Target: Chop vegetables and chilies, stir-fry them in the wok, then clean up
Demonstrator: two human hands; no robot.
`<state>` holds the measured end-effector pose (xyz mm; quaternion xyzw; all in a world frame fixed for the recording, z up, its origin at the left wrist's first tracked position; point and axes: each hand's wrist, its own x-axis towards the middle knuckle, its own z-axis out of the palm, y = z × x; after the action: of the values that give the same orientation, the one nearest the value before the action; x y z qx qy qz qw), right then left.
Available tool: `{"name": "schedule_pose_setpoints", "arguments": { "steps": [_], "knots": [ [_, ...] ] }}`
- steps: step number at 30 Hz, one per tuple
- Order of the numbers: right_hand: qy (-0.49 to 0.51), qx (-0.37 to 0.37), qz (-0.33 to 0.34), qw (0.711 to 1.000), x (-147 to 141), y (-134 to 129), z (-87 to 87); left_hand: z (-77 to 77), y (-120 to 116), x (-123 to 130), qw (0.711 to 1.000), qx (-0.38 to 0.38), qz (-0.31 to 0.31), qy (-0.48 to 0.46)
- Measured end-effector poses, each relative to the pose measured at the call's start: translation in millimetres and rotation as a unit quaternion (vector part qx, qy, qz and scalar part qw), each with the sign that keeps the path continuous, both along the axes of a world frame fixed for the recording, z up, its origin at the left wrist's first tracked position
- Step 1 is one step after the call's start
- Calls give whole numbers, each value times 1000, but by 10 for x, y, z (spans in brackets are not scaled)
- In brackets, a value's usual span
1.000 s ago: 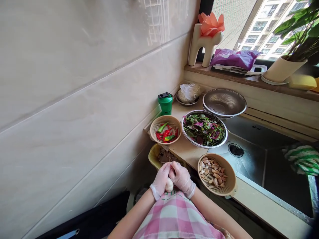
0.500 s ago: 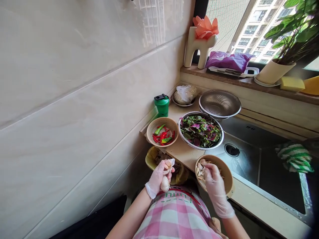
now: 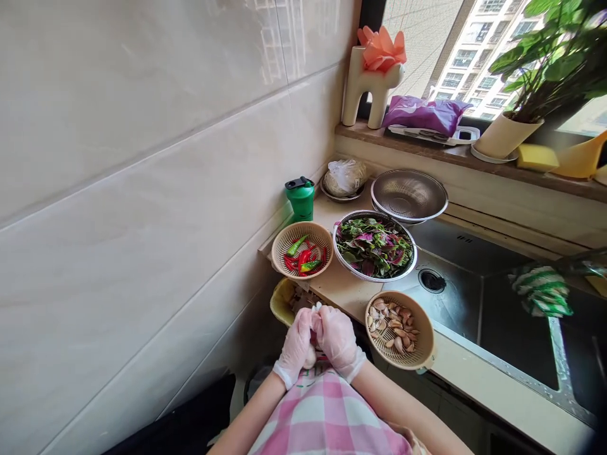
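Over the yellow bin (image 3: pixel 281 302), gloved hands pressed together, left hand (image 3: pixel 294 346) and right hand (image 3: pixel 337 339) clasping a garlic clove (image 3: pixel 310 358) between them

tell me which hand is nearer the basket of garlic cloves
Right. The right hand is beside the garlic basket, just off its left rim and apart from it. The left hand is farther left, pressed against the right hand.

Two tan baskets (image 3: pixel 301 249), two steel colanders (image 3: pixel 408 196), one green bottle (image 3: pixel 300 198), two gloved hands (image 3: pixel 317 341)
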<state>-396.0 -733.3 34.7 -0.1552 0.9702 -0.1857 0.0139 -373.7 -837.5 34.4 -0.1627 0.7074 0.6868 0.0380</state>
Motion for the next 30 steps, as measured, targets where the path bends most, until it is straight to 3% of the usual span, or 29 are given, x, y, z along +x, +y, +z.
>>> {"name": "schedule_pose_setpoints", "arguments": {
  "steps": [4, 10, 13, 21, 26, 30],
  "knots": [
    [3, 5, 32, 999, 32, -34, -47, 28, -7, -3, 999, 3, 48, 11],
    [-66, -158, -20, 985, 118, -59, -138, 88, 62, 2, 997, 65, 45, 8],
    [-80, -190, -19, 978, 141, -42, -176, 121, 74, 14, 994, 102, 36, -11],
    [-111, -265, -29, 957, 136, -70, -36, 87, -2, -20, 977, 200, 69, -33],
    [-161, -368, -39, 915, 74, -40, 34, -119, -145, 9, 898, 413, -15, -150],
    [-136, -314, 5, 940, 45, 33, 17, -219, -215, 45, 895, 415, -69, -147]
  ]
}}
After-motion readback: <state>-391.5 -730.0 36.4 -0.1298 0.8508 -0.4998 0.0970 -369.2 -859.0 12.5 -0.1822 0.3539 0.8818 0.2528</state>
